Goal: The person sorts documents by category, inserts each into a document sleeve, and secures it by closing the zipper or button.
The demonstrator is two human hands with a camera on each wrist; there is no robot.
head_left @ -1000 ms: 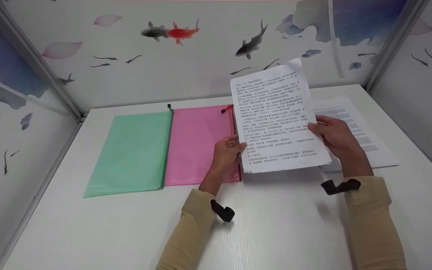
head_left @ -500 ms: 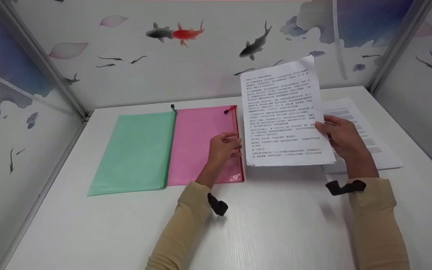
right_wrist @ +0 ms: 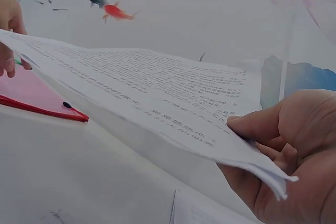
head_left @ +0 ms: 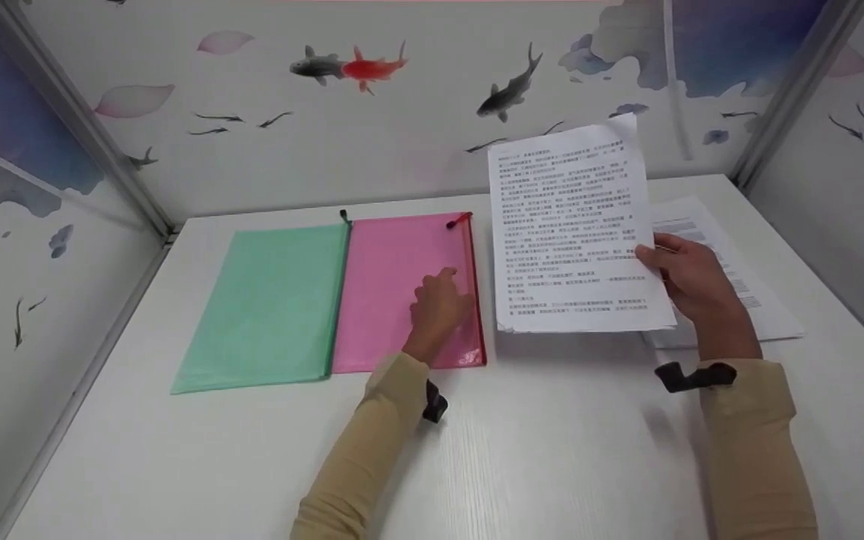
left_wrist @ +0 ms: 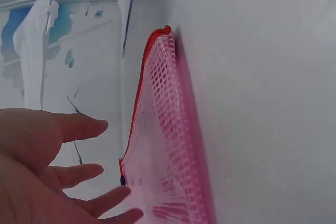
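- Fish-painted panels (head_left: 372,135) wall in a white table (head_left: 552,450) that fills the lower frame.
- Green zip pouch (head_left: 267,304) lies flat at centre left, edge to edge with the pink one, likely laid out side by side for easy reach.
- Pink zip pouch (head_left: 394,285) sits at centre, its red zipper edge (head_left: 469,285) facing the papers.
- Sheaf of printed pages (head_left: 574,232) is lifted at centre right, tilted up off the table and clear of the pouch, text toward the wearer.
- More printed sheets (head_left: 732,277) lie flat behind it, at right.
- Right hand (head_left: 691,281) pinches the sheaf's right edge, thumb on top, fingers beneath.
- Left hand (head_left: 439,307) grasps nothing; its relaxed, spread fingers (left_wrist: 84,129) hover over or rest on the pink pouch near the zipper, contact unclear.
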